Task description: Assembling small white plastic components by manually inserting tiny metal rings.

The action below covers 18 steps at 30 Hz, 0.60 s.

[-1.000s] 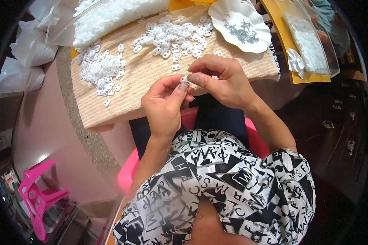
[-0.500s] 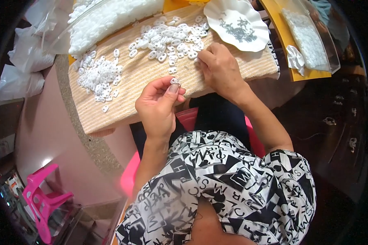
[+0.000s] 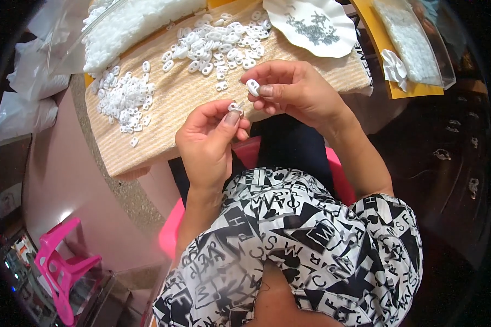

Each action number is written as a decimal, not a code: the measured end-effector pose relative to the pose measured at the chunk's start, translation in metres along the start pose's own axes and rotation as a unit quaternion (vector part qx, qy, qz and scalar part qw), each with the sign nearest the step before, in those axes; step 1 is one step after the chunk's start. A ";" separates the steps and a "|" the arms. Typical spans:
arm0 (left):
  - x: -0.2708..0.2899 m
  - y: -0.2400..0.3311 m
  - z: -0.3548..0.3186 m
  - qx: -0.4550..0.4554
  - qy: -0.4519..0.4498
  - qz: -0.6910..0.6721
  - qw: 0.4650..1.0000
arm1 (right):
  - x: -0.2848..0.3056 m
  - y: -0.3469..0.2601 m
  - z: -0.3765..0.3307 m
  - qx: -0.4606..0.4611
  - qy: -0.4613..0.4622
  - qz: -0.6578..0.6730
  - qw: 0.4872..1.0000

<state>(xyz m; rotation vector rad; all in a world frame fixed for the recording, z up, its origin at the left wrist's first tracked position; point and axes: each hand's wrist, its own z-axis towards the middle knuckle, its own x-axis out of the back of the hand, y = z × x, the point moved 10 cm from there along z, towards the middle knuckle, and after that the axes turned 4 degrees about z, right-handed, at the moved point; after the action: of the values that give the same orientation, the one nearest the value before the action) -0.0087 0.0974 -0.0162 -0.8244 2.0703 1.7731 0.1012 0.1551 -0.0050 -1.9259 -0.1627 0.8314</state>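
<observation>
Between the thumb and fingers of my left hand (image 3: 210, 136) is a small white plastic piece (image 3: 235, 108), partly covered by the fingertips. My right hand (image 3: 294, 94) pinches a white oval two-holed piece (image 3: 253, 87), held just up and right of the left one, the two apart. Both hands are over the near edge of the cloth-covered work surface (image 3: 185, 103). Beyond them lies a heap of white oval two-holed pieces (image 3: 218, 43). A heap of smaller white two-holed pieces (image 3: 124, 101) sits at the left.
A white scalloped plate (image 3: 341, 19) at the far right of the surface holds small dark grey pieces (image 3: 316, 30). A clear bin of white pieces (image 3: 131, 30) stands at the back left, another bag of white pieces (image 3: 406, 43) at right beside crumpled paper (image 3: 394, 70). A pink stool (image 3: 65, 267) stands lower left.
My right hand has come back from the oval heap toward my left hand, now pinching an oval piece. My left hand keeps its small piece and has barely moved.
</observation>
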 end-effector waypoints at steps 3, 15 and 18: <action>-0.001 0.002 -0.001 -0.003 0.004 0.012 1.000 | -0.005 0.001 -0.001 -0.010 -0.026 0.025 0.999; -0.002 0.006 -0.004 -0.019 -0.007 0.035 0.999 | -0.024 -0.017 -0.014 0.043 -0.011 -0.108 0.993; -0.003 0.007 -0.005 -0.022 -0.014 0.046 0.999 | -0.025 -0.019 -0.015 0.047 -0.006 -0.120 0.992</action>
<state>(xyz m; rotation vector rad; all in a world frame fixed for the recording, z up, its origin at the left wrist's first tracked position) -0.0095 0.0939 -0.0078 -0.7213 2.0901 1.8722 0.0961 0.1424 0.0264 -1.7719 -0.3510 0.6779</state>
